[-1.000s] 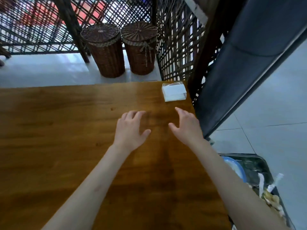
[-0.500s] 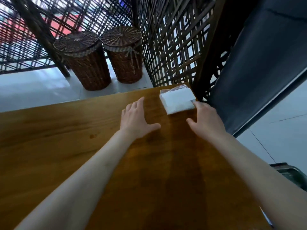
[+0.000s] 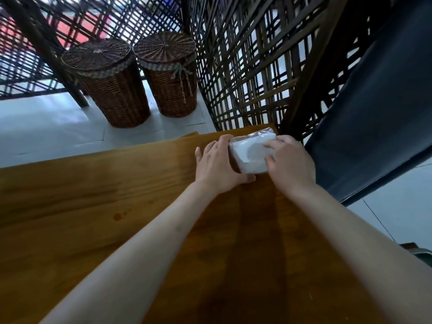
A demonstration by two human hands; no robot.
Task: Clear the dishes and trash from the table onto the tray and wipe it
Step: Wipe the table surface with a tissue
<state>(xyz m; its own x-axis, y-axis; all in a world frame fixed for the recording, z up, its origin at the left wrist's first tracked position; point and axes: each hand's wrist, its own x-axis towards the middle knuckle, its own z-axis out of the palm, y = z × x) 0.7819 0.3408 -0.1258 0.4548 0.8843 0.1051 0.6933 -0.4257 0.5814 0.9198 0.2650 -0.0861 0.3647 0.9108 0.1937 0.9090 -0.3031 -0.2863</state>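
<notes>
Head cam, looking down across the wooden table [image 3: 98, 230]. The pack of white napkins [image 3: 250, 153] in clear plastic wrap sits flat at the far right corner of the table, right by the edge. Its long axis runs from near-left to far-right, so one short end points toward the person and the other toward the lattice screen [image 3: 252, 66] behind the corner.

Both hands are on it. The left hand [image 3: 216, 167] is pressed against the pack's left long side, fingers lying fairly straight along that side and the thumb tucked under the near end, so it's more cupping than a closed grip. The right hand [image 3: 291, 162] comes in from the right side with fingers curled over the top of the pack and the thumb against the near right edge, so that grip is closed on the wrap. The pack sits between the two hands, touching both. Can't tell if it's lifted off the wood at all.

Around it: two lidded wicker baskets [image 3: 138, 80] stand on the pale floor beyond the far edge of the table, side by side and touching. A dark padded bench back [image 3: 374, 113] runs along the right, close to the corner. A dark tray edge [image 3: 418, 250] peeks in low on the right, mostly cut off.
</notes>
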